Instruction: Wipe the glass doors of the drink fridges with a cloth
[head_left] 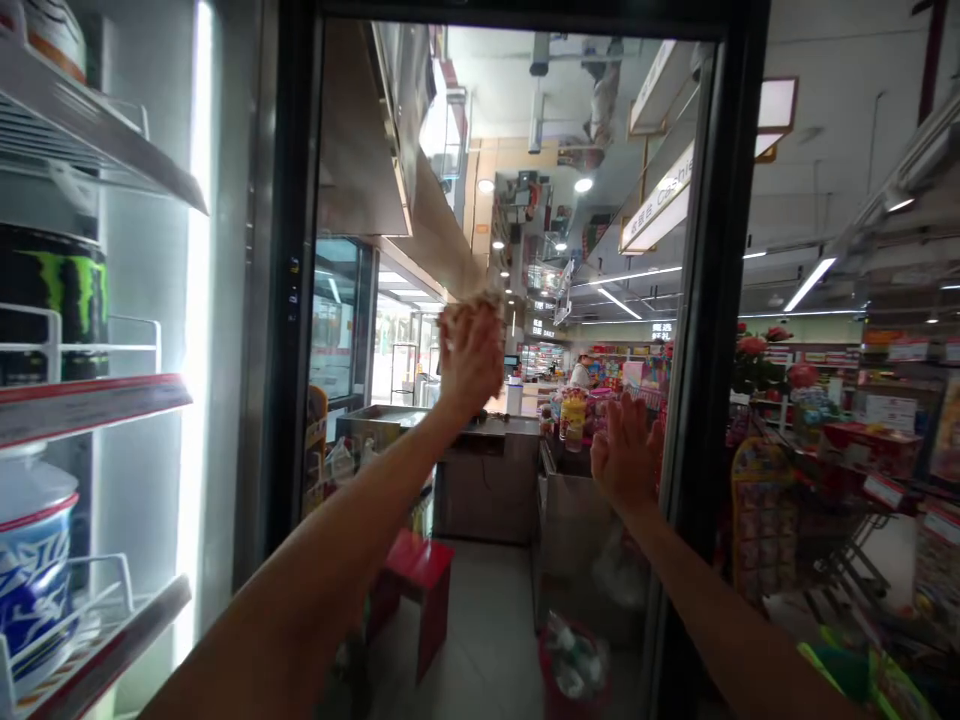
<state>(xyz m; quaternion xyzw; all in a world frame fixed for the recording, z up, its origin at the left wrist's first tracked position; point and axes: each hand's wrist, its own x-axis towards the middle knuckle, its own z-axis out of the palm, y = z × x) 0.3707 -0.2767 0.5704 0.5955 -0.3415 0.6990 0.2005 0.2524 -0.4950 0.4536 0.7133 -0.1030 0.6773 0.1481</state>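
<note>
In the head view, a glass door (517, 570) in a black frame stands in front of me, belonging to a lit drinks fridge. My left hand (472, 360) reaches up to the middle of the pane, its fingers bent over a pale crumpled cloth (487, 298). Only a little of that cloth shows past the fingers, and it is blurred. Lower and to the right, my right hand (628, 455) is held up at the pane near the frame's right side. Its fingers point upward, with no object visible in it.
At left, fridge shelves (97, 405) hold a black can (52, 290) with green marks and a blue-and-white container (34, 560). Through the glass appear a red stool (420, 575), a counter (484, 490), a bin with a plastic bag (574, 660) and a distant person (580, 373). Store displays stand at right.
</note>
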